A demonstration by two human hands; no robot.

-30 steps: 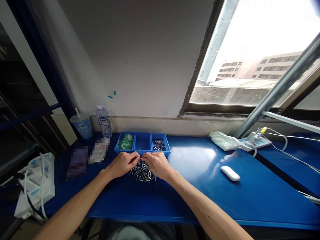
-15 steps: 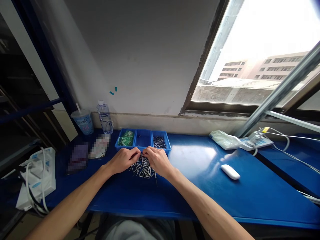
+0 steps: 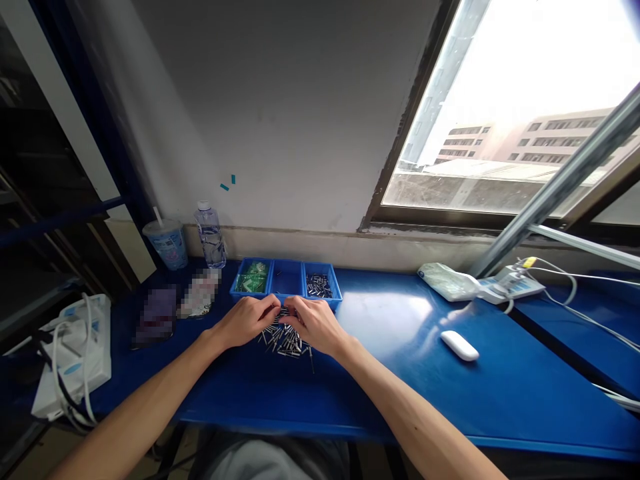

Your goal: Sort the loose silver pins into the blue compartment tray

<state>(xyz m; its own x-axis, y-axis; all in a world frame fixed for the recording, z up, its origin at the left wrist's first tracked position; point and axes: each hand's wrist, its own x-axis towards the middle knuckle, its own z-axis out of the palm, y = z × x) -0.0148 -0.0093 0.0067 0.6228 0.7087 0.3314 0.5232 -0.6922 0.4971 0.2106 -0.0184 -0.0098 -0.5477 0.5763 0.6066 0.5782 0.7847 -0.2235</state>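
A loose pile of thin metal pins that look like blind rivets [image 3: 287,341] lies on the blue table, just below the blue three-part tray [image 3: 287,298]. My left hand [image 3: 250,320] is over the pile's upper left side, thumb and forefinger pinched together; whatever is between the tips is too small to make out. Facing it from the right is my right hand [image 3: 316,325], its thumb apart from the fingers and nothing visible between them. The tips of both hands nearly meet at the tray's front edge. Small metal pieces [image 3: 319,285] lie in the tray's right compartment.
Green packaging [image 3: 253,276] fills the left compartment. A water bottle [image 3: 211,237] and a cup with straw [image 3: 167,243] stand at the back left. Power strips [image 3: 83,347] with cables lie leftmost. On the right are a white case [image 3: 459,346] and a plastic bag [image 3: 447,281].
My right thumb has parted from its fingers, and the fingertips have shifted slightly left. My left hand keeps its pinch in nearly the same place.
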